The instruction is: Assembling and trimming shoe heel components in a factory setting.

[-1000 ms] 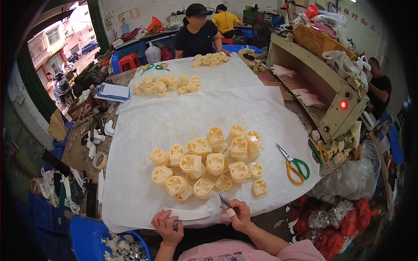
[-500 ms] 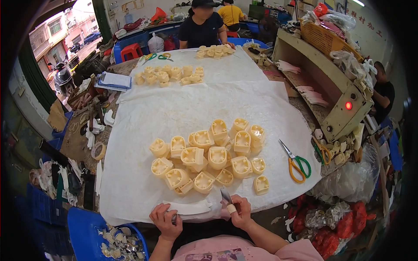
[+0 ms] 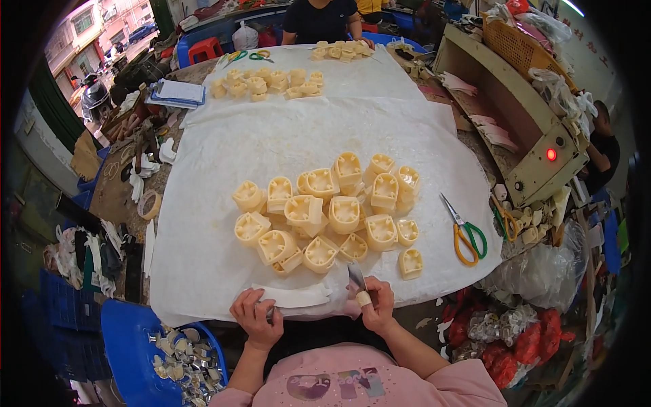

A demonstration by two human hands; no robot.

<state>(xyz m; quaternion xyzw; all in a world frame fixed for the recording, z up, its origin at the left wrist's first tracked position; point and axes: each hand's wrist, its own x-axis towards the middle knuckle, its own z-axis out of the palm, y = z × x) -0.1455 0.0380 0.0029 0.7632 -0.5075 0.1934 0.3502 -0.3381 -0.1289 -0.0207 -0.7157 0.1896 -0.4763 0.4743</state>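
While hands (image 3: 308, 308) grip white strip (image 3: 291, 296), blade (image 3: 357, 277)

Pink short-sleeved top with a printed graphic across the chest. Forearms bare. Left hand (image 3: 256, 317) bare; right hand (image 3: 375, 304) has pale tape wrapped round one finger. Dark apron or trousers below hands.

Single head-worn fisheye cam, looking steeply down from your head over the work table (image 3: 224, 264) w/ its white sheet. Your left hand (image 3: 256, 319) and right hand (image 3: 375, 305) enter at the bottom edge, close to the lens. View faces forward across the table to a person's torso at the far end, top centre. Straight edges bow near the rim; corners black.
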